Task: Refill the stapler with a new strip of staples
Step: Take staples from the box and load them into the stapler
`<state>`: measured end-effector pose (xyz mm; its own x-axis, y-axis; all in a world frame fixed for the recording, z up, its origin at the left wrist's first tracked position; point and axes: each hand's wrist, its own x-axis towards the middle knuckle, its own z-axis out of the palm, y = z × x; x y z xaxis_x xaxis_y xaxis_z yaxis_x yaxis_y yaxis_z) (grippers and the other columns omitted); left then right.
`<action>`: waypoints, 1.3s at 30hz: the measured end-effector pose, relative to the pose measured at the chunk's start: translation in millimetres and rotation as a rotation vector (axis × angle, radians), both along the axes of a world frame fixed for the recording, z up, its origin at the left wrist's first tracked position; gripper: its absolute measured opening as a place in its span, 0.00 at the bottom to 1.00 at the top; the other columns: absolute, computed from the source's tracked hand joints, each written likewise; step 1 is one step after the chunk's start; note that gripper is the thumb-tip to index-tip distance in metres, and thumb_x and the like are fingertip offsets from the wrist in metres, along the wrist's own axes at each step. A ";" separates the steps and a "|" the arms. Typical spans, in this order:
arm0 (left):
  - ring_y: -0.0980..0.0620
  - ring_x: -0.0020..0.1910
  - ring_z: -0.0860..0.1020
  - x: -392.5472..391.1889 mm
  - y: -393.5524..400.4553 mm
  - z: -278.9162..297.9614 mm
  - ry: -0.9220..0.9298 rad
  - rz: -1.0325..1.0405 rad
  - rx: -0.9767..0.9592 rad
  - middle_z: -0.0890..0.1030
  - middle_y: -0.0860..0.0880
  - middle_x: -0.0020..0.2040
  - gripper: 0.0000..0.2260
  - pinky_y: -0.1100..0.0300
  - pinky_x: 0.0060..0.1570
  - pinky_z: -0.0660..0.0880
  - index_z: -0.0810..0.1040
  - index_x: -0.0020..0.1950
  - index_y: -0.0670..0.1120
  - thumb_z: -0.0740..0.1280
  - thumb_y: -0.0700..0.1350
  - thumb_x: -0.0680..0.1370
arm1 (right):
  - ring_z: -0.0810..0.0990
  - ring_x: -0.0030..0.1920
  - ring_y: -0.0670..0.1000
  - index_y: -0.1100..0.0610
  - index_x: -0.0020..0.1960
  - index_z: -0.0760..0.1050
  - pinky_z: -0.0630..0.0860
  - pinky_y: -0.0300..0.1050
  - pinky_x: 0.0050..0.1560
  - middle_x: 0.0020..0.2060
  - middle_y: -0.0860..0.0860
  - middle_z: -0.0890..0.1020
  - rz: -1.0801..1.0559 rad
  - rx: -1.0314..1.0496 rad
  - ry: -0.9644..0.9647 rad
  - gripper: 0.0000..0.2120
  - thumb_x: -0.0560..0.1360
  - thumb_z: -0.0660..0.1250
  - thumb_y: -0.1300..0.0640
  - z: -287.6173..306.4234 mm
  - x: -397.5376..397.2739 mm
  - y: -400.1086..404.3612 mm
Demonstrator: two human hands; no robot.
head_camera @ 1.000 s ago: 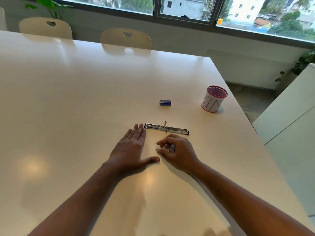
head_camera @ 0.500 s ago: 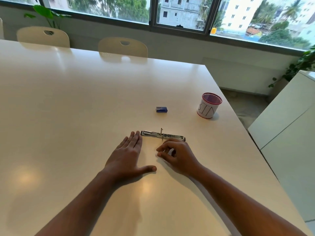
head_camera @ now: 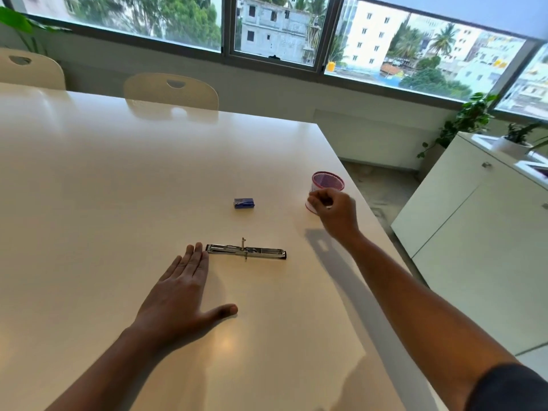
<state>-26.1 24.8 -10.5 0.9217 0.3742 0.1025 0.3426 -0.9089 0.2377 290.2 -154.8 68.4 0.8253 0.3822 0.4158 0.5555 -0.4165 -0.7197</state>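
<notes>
The stapler (head_camera: 246, 252) lies opened out flat and metallic on the white table (head_camera: 118, 188), its length running left to right. My left hand (head_camera: 181, 295) rests flat on the table with fingers spread, fingertips at the stapler's left end. A small blue staple box (head_camera: 244, 203) sits beyond the stapler. My right hand (head_camera: 335, 213) hovers at the near side of a pink-rimmed mesh cup (head_camera: 327, 180), fingers pinched together. Nothing is visible between them.
The table's right edge runs just past the cup, with floor beyond. A white cabinet (head_camera: 474, 232) stands to the right. Two cream chairs (head_camera: 172, 90) (head_camera: 29, 69) are tucked in at the table's far side under the window.
My right hand has left the spot just in front of the stapler and travelled up and right to the cup. My left hand and the stapler have stayed put.
</notes>
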 end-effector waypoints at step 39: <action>0.57 0.82 0.37 -1.1 -2.9 1.5 -0.037 0.016 -0.045 0.39 0.52 0.84 0.60 0.58 0.81 0.42 0.40 0.84 0.47 0.48 0.87 0.65 | 0.84 0.41 0.44 0.54 0.51 0.86 0.83 0.45 0.49 0.45 0.48 0.88 0.366 -0.201 -0.184 0.06 0.75 0.75 0.59 -24.9 -37.1 57.4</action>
